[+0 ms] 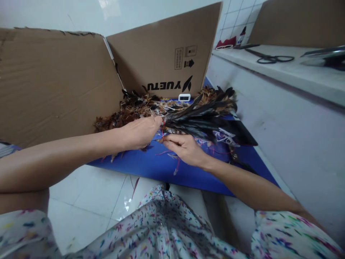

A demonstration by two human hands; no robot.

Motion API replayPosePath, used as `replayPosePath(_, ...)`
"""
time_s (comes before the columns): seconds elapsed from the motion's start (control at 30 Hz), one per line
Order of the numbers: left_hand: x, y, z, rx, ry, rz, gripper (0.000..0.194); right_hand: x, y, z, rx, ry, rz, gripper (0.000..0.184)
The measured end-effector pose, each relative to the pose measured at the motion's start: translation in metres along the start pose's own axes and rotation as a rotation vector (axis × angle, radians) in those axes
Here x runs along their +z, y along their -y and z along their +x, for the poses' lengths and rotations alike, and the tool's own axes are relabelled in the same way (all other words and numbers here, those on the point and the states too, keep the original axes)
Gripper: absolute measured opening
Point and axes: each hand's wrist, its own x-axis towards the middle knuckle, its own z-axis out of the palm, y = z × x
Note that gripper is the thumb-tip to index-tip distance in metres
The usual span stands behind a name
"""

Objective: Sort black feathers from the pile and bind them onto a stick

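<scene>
A bundle of long dark feathers [194,117] fans out to the right above the blue table [129,162]. My left hand [144,132] is closed round the bundle's narrow end. From that end a red string [162,133] runs down to my right hand [186,148], whose thumb and fingers are pinched together on it. Behind my left hand lies a heap of brown feathers [126,109]. More brown and black feathers lie past the bundle at the right. Loose red strings and small feathers are scattered near my right hand.
Cardboard panels [161,46] stand upright behind and left of the feathers. A small white digital display [184,97] sits at the back. A dark flat device [242,133] lies at the table's right. Scissors [272,58] rest on the white ledge [285,68].
</scene>
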Motion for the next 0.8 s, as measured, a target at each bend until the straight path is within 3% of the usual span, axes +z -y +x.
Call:
replayPosePath(0.17, 0.017, -0.015, 0.007, -0.002, 0.062, 0.066, 0.025, -0.012, 0.016, -0.005, 0.045, 0.02, 0.017, 0.025)
replayPosePath(0.3, 0.024, -0.023, 0.009, 0.026, 0.076, 0.196, 0.031, -0.026, 0.02, 0.002, 0.079, 0.126, -0.037, 0.027)
replayPosePath(0.53, 0.029, -0.018, 0.003, 0.103, 0.0, 0.336, 0.035, -0.071, 0.04, 0.021, -0.175, 0.256, -0.654, 0.025)
replayPosePath(0.63, 0.031, -0.016, 0.002, 0.118, -0.044, 0.332, 0.035, -0.082, 0.045, 0.033, -0.239, 0.298, -0.822, 0.026)
replayPosePath(0.7, 0.03, -0.017, 0.002, 0.153, -0.044, 0.324, 0.036, -0.086, 0.041, 0.043, -0.273, 0.286, -0.818, 0.026)
replayPosePath(0.8, 0.021, -0.02, 0.0, 0.208, -0.004, 0.287, 0.033, -0.087, 0.025, 0.057, -0.317, 0.281, -0.591, 0.026)
